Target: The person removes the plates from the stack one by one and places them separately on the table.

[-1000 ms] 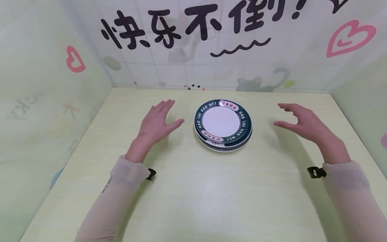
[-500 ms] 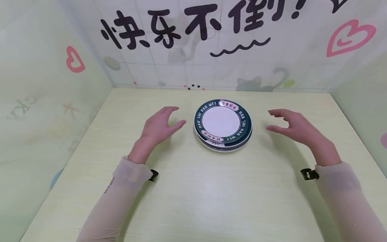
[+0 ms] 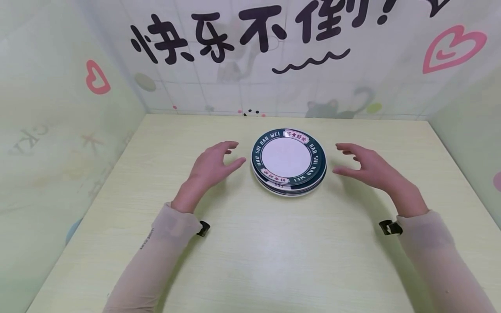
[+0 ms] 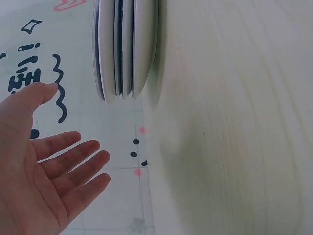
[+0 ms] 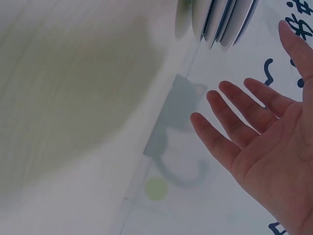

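A stack of several round plates [image 3: 285, 156], white in the centre with dark green lettered rims, lies towards the back of the table. Just left of it hovers my left hand [image 3: 211, 167], thumb and fingers spread apart, touching nothing. On the right side my right hand [image 3: 365, 167] faces the stack with a slightly wider gap, also holding nothing. The left wrist view shows the plates [image 4: 127, 49] edge-on above my relaxed left hand [image 4: 54, 171]. In the right wrist view the plate edges [image 5: 222, 22] are at the top, my right hand [image 5: 264, 132] below them.
The pale wood-grain table [image 3: 274, 252] is enclosed by a back wall [image 3: 235, 87] with black characters and hearts, and by printed side walls [image 3: 47, 152] left and right. A black band [image 3: 203, 228] sits at each wrist.
Both hands have moved inward towards the plate stack, the right one farther, and their fingers are somewhat more bent. The plates have stayed where they were.
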The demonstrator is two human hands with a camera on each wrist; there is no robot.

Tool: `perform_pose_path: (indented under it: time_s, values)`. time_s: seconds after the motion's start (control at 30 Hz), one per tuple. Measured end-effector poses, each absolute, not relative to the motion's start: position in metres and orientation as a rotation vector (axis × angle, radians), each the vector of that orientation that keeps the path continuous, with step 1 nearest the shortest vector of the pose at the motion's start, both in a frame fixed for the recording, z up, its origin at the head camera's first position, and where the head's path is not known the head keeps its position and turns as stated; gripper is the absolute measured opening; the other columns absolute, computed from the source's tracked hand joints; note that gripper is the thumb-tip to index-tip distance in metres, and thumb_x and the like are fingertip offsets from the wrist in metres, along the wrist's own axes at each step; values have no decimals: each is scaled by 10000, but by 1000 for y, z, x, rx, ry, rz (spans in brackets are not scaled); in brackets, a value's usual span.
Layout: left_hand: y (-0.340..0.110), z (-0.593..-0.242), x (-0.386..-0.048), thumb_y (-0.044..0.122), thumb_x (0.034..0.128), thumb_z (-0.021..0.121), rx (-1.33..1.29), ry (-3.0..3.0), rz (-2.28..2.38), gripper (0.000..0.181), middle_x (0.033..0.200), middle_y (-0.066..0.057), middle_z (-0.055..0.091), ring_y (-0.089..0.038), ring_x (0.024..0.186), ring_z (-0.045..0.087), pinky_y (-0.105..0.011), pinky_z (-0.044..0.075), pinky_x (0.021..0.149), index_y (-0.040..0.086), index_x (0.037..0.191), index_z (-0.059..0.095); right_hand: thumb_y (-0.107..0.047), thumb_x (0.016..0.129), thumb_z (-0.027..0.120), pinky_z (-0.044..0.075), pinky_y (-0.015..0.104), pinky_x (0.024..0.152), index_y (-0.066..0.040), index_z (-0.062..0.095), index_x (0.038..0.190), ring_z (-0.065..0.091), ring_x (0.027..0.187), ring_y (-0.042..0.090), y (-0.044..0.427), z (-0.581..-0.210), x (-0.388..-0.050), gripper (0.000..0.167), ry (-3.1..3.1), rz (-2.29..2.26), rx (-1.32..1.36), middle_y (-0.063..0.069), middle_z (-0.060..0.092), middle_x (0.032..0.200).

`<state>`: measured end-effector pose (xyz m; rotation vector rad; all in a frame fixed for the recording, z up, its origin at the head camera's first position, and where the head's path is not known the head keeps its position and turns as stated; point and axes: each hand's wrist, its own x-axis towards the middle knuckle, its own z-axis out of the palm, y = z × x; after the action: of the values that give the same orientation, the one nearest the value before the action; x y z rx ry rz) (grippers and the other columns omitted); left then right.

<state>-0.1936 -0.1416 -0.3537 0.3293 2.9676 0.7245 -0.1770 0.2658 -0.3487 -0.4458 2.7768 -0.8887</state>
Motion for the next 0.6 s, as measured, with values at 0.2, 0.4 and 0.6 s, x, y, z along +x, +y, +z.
perform_pose_path:
  time_s: [0.2,0.4,0.6]
  values:
    - [-136,-354,-193,517,943,595,332,2937,787,637,1497,-20,530,-246,1320,564,-481,482,1088,182,1471,474,-377,911,715,362,613,1156,-63,362,1517,402,1416,402,260,-354,-178,769,2764,-910,-464,172,415,1553]
    - [-130,-352,-191,510,946,600,328,2919,833,629,1494,-14,534,-247,1318,568,-483,485,1090,189,1472,474,-359,916,714,368,617,1150,-44,359,1515,412,1406,416,253,-359,-179,764,2740,-917,-524,195,410,1553]
    - [-124,-355,-191,484,950,612,317,2897,936,608,1485,-22,542,-270,1304,575,-470,507,1071,183,1462,485,-365,912,717,370,616,1151,-49,334,1528,405,1411,427,247,-366,-181,791,2713,-937,-543,206,382,1569]
